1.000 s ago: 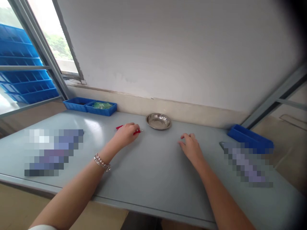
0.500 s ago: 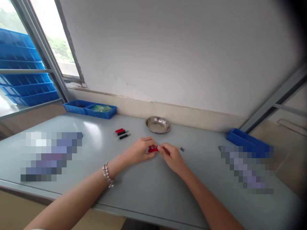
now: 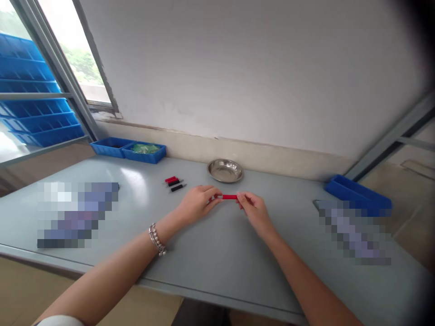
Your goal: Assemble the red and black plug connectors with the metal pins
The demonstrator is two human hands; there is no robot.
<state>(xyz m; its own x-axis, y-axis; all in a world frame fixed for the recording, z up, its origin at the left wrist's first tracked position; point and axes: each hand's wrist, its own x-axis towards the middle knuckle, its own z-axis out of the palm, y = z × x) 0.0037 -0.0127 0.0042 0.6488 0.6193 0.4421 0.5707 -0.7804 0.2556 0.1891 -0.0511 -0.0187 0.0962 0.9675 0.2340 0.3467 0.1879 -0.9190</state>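
Between my two hands is a slim red rod with a silvery end (image 3: pixel 230 197), lying roughly level just above the grey table. My left hand (image 3: pixel 202 202) pinches its silvery left end, with thumb and fingers closed. My right hand (image 3: pixel 253 208) grips the red right end, fingers curled in. A bit of red also shows under the right fingers; I cannot tell whether it is a separate piece. To the left of my hands lie similar pieces with metal tips: a red one (image 3: pixel 170 179) and two black ones (image 3: pixel 176 188).
Behind my hands stands a round steel dish (image 3: pixel 225 180). Blue bins (image 3: pixel 144 158) sit at the back left, one holding green material. Another blue bin (image 3: pixel 358 194) is at the right. Blurred-out items (image 3: pixel 79 215) lie on the table (image 3: pixel 210 258) on both sides.
My hands have drawn slightly apart, and more of the red rod shows, with its silvery end. Small metal bits beside my right hand are now out of sight.
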